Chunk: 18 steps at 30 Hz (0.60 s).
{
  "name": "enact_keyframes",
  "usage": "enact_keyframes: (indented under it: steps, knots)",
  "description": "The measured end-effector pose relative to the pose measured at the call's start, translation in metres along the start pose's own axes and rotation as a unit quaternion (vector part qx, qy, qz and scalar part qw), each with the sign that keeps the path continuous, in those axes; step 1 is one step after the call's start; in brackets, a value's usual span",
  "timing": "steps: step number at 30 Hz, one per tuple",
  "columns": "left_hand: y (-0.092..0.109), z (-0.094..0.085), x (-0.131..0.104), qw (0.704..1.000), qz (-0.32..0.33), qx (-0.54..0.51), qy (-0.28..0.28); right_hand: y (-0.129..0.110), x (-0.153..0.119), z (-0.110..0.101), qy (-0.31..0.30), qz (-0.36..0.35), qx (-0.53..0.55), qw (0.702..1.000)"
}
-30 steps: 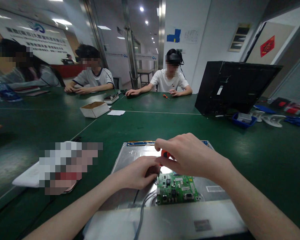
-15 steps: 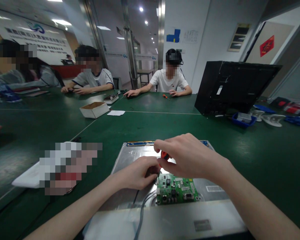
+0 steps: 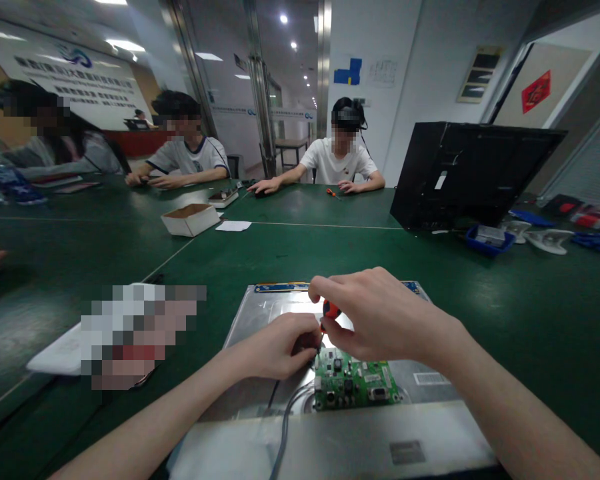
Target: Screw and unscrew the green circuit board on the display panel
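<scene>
A screwdriver (image 3: 331, 309) with an orange and black handle is pinched in the fingers of my right hand (image 3: 375, 310), its shaft pointing down. My left hand (image 3: 283, 343) is curled closed beside the shaft, its fingertips at the upper left corner of a green circuit board (image 3: 353, 383). What those fingers pinch is hidden. The board lies on the silver metal back of a flat display panel (image 3: 240, 327). Grey cables (image 3: 283, 430) run from the board's left side toward me.
A black monitor (image 3: 470, 173) stands at the back right, with a blue tray (image 3: 489, 240) beside it. An open white box (image 3: 191, 220) and a paper (image 3: 233, 226) lie beyond the panel. Blurred items (image 3: 135, 333) lie at left. Several people sit around the green table (image 3: 290, 250).
Both hands stay in nearly the same place. The screwdriver handle looks slightly turned within my right fingers, and the view has shifted very slightly.
</scene>
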<state>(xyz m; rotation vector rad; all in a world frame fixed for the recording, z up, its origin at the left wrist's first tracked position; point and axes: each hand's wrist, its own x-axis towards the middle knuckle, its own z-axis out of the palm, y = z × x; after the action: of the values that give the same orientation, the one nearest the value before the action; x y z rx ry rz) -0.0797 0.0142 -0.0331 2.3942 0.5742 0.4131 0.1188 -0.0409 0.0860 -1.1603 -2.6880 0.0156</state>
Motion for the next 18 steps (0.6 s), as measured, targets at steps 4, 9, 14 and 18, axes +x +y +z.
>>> enact_keyframes:
  steps: [4,9,14,18]
  knots:
    - [0.0,0.0007,-0.0009,1.0,0.008,0.008,0.012,0.0004,0.0008,-0.0006,-0.009,0.012,-0.013,1.0]
    - [-0.0011,0.0016,-0.0012,1.0,0.004,0.004,0.009,-0.0002,0.0002,-0.0015,-0.005,0.009,-0.006,1.0]
    - [-0.0006,0.0006,-0.0009,1.0,0.005,0.01,0.011,-0.0001,-0.0002,-0.0003,-0.004,0.015,-0.003,1.0]
    - [0.0011,0.0001,-0.0008,1.0,0.004,0.012,0.006,-0.0003,0.0006,-0.0007,-0.004,0.025,-0.005,1.0]
